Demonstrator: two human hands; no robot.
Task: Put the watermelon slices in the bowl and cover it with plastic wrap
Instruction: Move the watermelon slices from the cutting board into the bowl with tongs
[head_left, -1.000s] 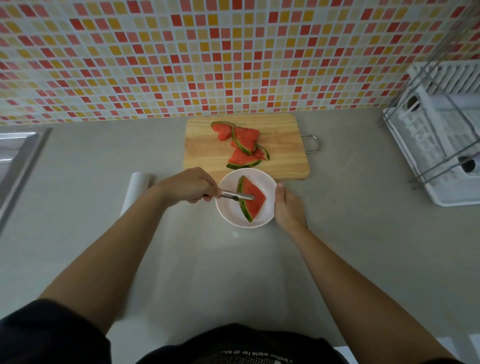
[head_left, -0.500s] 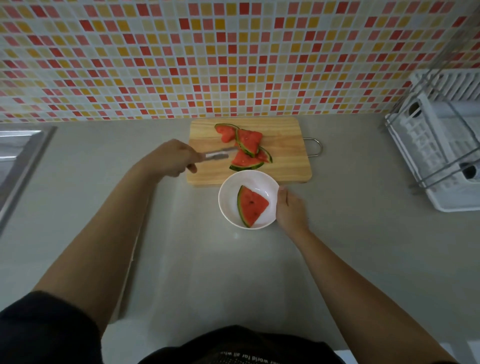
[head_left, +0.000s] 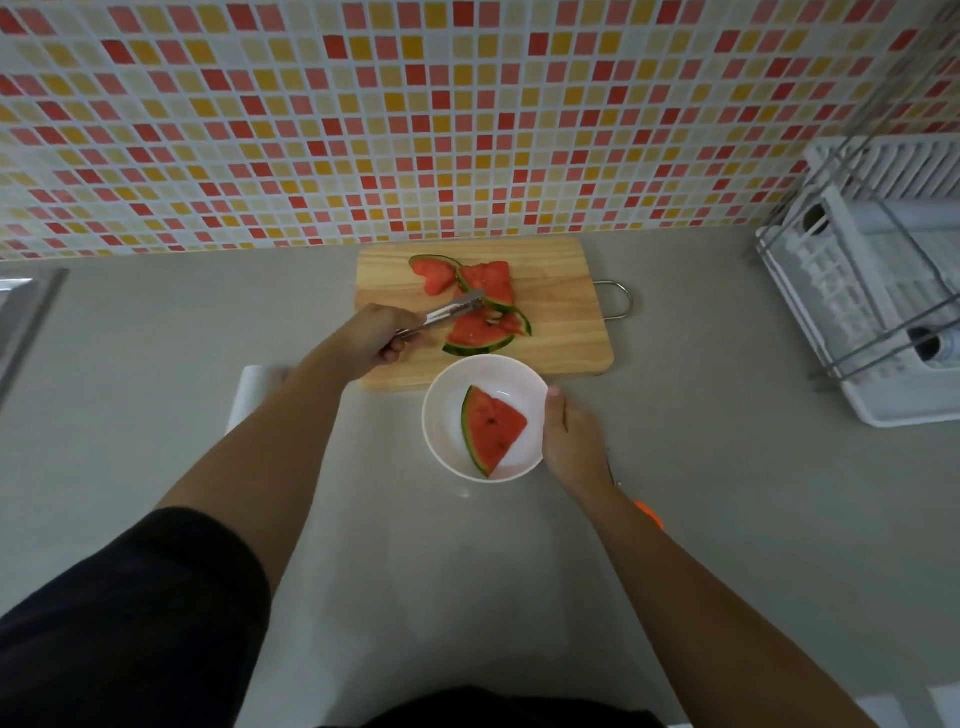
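A white bowl (head_left: 441, 415) stands on the counter just in front of a wooden cutting board (head_left: 561, 332). One watermelon slice (head_left: 491, 428) lies inside the bowl. Three more slices are piled on the board: one at the back left (head_left: 434, 273), one behind (head_left: 491, 280), one in front (head_left: 475, 335). My left hand (head_left: 371, 340) holds metal tongs (head_left: 449, 312), whose tips reach the pile between the slices. My right hand (head_left: 569, 434) grips the bowl's right rim. A plastic wrap roll (head_left: 254, 382) lies left of my left forearm, with a sheet drawn out over the counter under the bowl.
A white dish rack (head_left: 883, 312) with metal bars stands at the right. A sink edge (head_left: 26, 312) shows at far left. The tiled wall (head_left: 363, 130) rises behind the board. Something orange (head_left: 649, 514) peeks from under my right forearm.
My left hand released the slice into the bowl, then carried the tongs up to the board, where their tips now reach the pile. My right hand stayed on the bowl.
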